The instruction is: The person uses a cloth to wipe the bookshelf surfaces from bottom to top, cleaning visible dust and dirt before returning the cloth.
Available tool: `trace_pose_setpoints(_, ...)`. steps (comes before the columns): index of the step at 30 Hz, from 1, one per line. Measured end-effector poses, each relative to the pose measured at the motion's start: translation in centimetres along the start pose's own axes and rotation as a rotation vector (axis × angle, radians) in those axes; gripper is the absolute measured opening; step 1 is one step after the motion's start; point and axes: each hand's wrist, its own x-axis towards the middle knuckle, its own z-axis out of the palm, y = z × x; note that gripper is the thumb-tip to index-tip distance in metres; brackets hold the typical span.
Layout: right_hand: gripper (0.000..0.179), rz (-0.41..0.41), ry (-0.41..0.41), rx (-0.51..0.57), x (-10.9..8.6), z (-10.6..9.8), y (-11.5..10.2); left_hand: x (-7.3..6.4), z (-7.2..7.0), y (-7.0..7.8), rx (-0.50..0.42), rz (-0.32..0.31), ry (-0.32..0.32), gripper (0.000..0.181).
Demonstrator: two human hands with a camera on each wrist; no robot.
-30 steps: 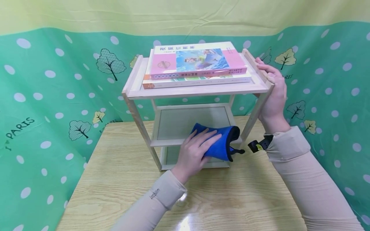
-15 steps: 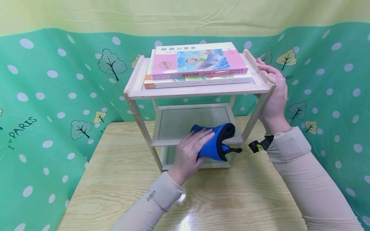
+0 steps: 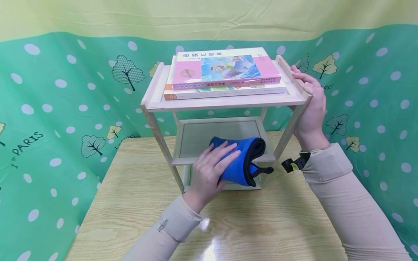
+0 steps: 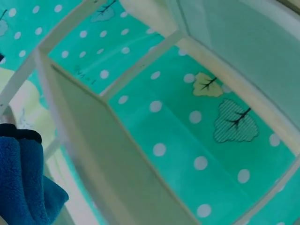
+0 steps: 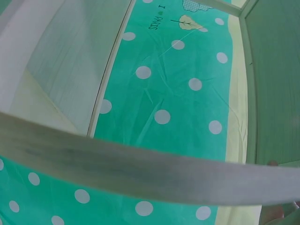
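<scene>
A folded blue cloth [image 3: 236,172] with black edging and a black loop is gripped by my left hand [image 3: 206,174], its fingers spread over the top. The cloth overlaps the front edge of the middle shelf [image 3: 196,161] in the head view. In the left wrist view the cloth [image 4: 21,183] shows at the lower left, folded over in layers. My right hand [image 3: 311,114] grips the right top rail of the small wooden rack [image 3: 225,105], its thumb partly hidden by the rail. Some fingers [image 5: 272,214] appear at the lower right corner of the right wrist view.
On the rack's top lie a pink book [image 3: 187,74] and, beneath it, a white-spined book [image 3: 228,92]. The rack has a bottom shelf [image 3: 187,177] and stands on a wood-grain table [image 3: 137,210]. A green dotted curtain [image 3: 58,119] surrounds the table.
My left hand has drawn the blue cloth leftward and slightly toward me along the middle shelf's front. My right hand keeps its hold on the rail, and the books have not moved.
</scene>
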Motion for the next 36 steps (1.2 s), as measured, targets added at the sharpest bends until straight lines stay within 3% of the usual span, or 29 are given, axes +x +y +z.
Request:
trace_pose_setpoints(10, 0.040, 0.006, -0.014, -0.003, 0.0, -0.2, -0.1, 1.7, -2.1, 1.3, 0.089, 0.082, 0.008, 0.025)
trace_pose_setpoints(17, 0.040, 0.001, -0.025, 0.004, 0.0, -0.2, -0.1, 2.8, -3.3, 2.1, 0.167, 0.154, 0.088, 0.023)
trace_pose_setpoints(27, 0.038, 0.016, -0.019, 0.012, 0.1, -0.1, -0.1, 4.2, -5.4, 2.3, 0.238, 0.178, 0.139, 0.023)
trace_pose_setpoints(32, 0.039, 0.016, -0.018, -0.004, 0.1, -0.1, -0.1, 5.0, -6.4, 2.1, 0.295, 0.192, 0.201, 0.027)
trace_pose_setpoints(36, 0.039, 0.013, -0.016, -0.016, 0.1, -0.2, -0.1, 5.7, -6.9, 1.7, 0.337, 0.196, 0.213, 0.025)
